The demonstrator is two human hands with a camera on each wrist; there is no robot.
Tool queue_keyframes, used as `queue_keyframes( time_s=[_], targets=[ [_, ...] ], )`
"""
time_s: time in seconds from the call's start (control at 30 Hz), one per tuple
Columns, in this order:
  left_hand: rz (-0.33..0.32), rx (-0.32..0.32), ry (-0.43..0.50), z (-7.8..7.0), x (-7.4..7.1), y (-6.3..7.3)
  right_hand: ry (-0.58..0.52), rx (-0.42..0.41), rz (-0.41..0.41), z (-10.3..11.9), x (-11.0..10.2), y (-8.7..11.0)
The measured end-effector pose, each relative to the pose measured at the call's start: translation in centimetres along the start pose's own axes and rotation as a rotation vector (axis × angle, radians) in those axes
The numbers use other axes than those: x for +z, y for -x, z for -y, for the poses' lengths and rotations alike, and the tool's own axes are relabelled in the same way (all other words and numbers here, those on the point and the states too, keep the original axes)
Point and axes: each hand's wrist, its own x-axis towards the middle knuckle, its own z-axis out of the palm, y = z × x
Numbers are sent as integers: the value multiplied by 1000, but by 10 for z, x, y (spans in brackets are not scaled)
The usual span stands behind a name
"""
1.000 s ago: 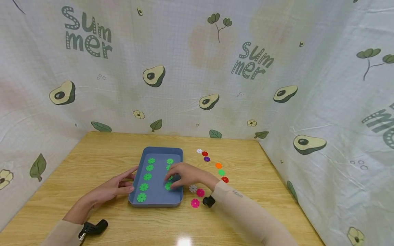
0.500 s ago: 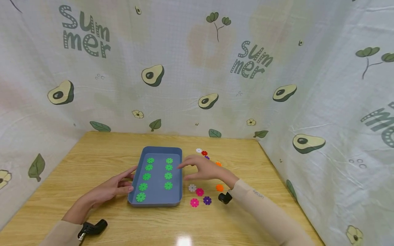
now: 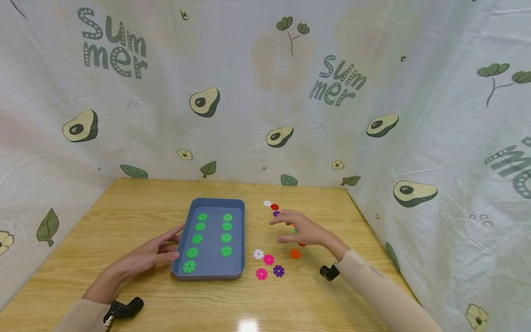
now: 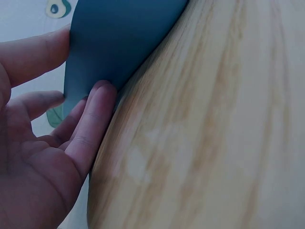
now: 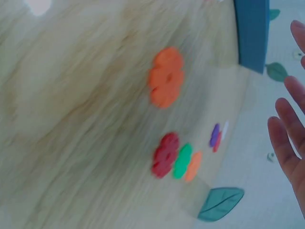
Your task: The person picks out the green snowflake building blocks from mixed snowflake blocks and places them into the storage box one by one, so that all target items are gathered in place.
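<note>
My left hand [image 3: 147,256] is at the left side of a blue-grey tray [image 3: 207,278], its thumb and fingertips touching the side wall. In the left wrist view, fingers [image 4: 93,119] lie fairly straight against the tray's outer wall [image 4: 114,43]. Inside the tray are two columns of green flower-shaped discs, including a left-column disc [image 3: 189,266] and a right-column disc [image 3: 226,251]. My right hand [image 3: 304,230] hovers over the table right of the tray, thumb and fingers apart, holding nothing. Beneath and around it lie a green disc [image 5: 182,161], a red disc [image 5: 165,155] and an orange disc [image 3: 295,254].
Nearer the tray's right side lie a white disc [image 3: 258,254], two pink discs [image 3: 268,259] and a purple disc [image 3: 279,271]. Farther back are a white disc [image 3: 267,203] and a red disc [image 3: 274,207]. A printed cloth [image 3: 249,92] borders the wooden table [image 3: 145,198].
My right hand has left the tray's right column and moved rightward over the loose discs, its fingers spread. The left hand stays against the tray.
</note>
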Motion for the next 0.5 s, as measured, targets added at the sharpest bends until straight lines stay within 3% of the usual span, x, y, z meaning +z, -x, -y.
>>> queue_keyframes(
  time_s=[0.23,0.5],
  targets=[
    [0,1,-4,1,0,0,4,47,-11,-24,-1,24],
    [6,14,1,3,0,0,-8,89,-29,-54,-1,36]
  ],
)
